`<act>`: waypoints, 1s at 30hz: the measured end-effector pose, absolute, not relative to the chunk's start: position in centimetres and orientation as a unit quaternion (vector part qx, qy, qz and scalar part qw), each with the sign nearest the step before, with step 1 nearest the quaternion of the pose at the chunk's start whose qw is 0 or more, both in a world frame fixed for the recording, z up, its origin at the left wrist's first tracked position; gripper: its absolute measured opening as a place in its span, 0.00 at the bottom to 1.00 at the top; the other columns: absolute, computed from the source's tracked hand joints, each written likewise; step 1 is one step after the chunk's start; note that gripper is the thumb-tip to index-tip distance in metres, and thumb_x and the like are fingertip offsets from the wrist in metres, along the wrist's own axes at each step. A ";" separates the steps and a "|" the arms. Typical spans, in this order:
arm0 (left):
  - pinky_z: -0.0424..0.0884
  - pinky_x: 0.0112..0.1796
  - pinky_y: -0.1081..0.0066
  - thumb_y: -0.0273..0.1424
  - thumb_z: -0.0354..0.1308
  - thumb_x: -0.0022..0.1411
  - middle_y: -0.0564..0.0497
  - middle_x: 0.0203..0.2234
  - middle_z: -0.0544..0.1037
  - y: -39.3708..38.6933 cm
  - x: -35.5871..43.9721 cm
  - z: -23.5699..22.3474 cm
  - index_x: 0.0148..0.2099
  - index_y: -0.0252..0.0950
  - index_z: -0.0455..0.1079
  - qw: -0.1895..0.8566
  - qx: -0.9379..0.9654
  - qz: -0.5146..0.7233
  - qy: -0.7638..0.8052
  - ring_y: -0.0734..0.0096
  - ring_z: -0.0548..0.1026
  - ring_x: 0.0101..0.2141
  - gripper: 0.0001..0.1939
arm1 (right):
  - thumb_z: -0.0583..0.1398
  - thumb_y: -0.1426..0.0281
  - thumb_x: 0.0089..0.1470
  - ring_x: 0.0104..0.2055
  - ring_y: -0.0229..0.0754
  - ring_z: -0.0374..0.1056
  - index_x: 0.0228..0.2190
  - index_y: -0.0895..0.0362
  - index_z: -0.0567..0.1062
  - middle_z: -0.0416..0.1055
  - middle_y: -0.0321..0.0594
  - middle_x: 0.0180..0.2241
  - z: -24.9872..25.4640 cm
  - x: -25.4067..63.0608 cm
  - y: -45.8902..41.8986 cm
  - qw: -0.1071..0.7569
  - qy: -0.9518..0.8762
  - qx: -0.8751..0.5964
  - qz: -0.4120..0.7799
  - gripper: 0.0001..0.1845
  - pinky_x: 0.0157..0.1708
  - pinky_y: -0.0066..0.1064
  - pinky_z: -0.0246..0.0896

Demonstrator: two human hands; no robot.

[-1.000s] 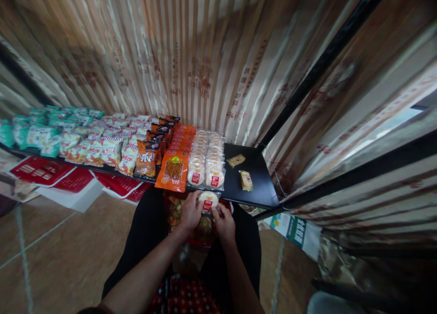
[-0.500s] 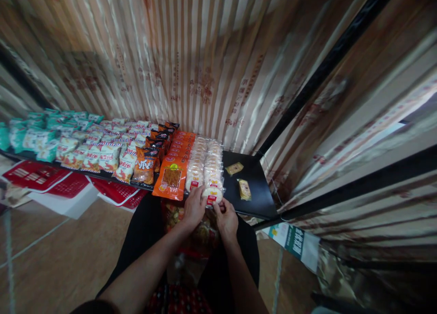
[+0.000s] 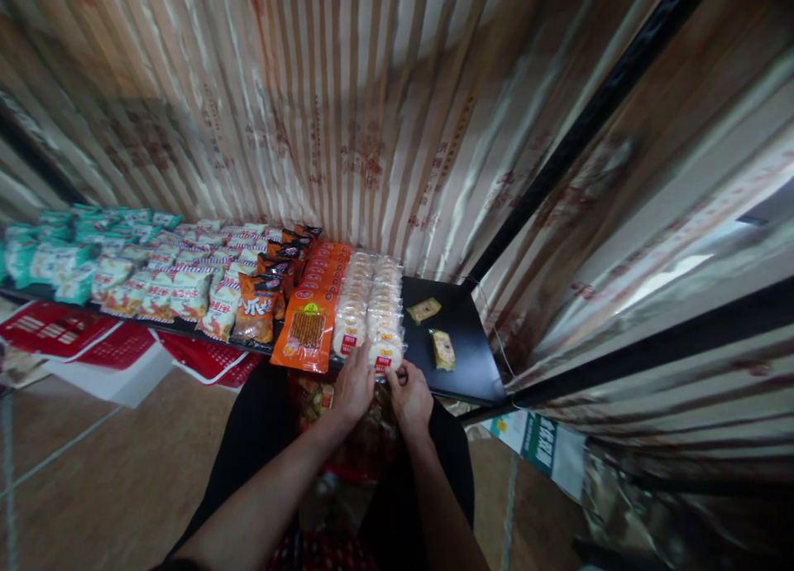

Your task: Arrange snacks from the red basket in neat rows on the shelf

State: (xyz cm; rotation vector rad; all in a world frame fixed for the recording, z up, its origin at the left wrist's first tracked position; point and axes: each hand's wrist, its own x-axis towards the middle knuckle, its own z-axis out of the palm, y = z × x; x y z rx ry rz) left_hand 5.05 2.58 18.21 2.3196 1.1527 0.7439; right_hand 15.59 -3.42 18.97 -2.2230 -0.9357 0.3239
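Both my hands meet at the front edge of a black shelf (image 3: 459, 364). My left hand (image 3: 353, 385) and my right hand (image 3: 409, 397) pinch a clear packet of round rice crackers with a red label (image 3: 385, 354), which lies at the front of the right-hand cracker row (image 3: 385, 294). A second row of the same crackers (image 3: 351, 306) runs beside it. Left of that are orange snack packets (image 3: 307, 331).
More snack packets fill the shelf leftward: orange-brown bags (image 3: 254, 310), white-red bags (image 3: 179, 290), teal bags (image 3: 55, 252). Two small yellow packets (image 3: 443, 347) lie on the bare right part. A bag of goods (image 3: 347, 439) sits on my lap. Striped curtain behind; red-white boxes (image 3: 93, 343) below.
Both hands carried the cracker packet from over my lap up and forward onto the front of the right cracker row. The camera view shifted slightly.
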 end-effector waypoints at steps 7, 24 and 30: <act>0.68 0.52 0.61 0.25 0.48 0.61 0.40 0.51 0.67 2.1 5.0 18.2 0.59 0.32 0.58 0.094 0.860 0.278 0.417 0.60 0.67 0.52 0.23 | 0.54 0.61 0.54 0.31 0.39 0.67 0.39 0.57 0.73 0.71 0.39 0.34 19.1 16.1 -3.1 0.311 -0.368 -0.868 0.116 0.16 0.31 0.28 0.56; 0.65 0.54 0.57 0.34 0.51 0.62 0.39 0.52 0.69 3.5 4.6 16.8 0.60 0.28 0.57 0.024 0.870 0.299 0.390 0.57 0.65 0.54 0.25 | 0.52 0.59 0.58 0.35 0.39 0.69 0.44 0.50 0.71 0.71 0.35 0.42 20.0 16.0 -1.9 0.222 -0.333 -0.908 0.124 0.15 0.28 0.28 0.51; 0.65 0.54 0.57 0.32 0.51 0.62 0.41 0.53 0.69 3.4 4.7 16.7 0.59 0.29 0.58 0.029 0.871 0.294 0.393 0.58 0.65 0.54 0.24 | 0.52 0.58 0.58 0.35 0.38 0.69 0.44 0.50 0.71 0.71 0.34 0.42 19.9 16.3 -1.7 0.218 -0.336 -0.909 0.117 0.16 0.28 0.28 0.52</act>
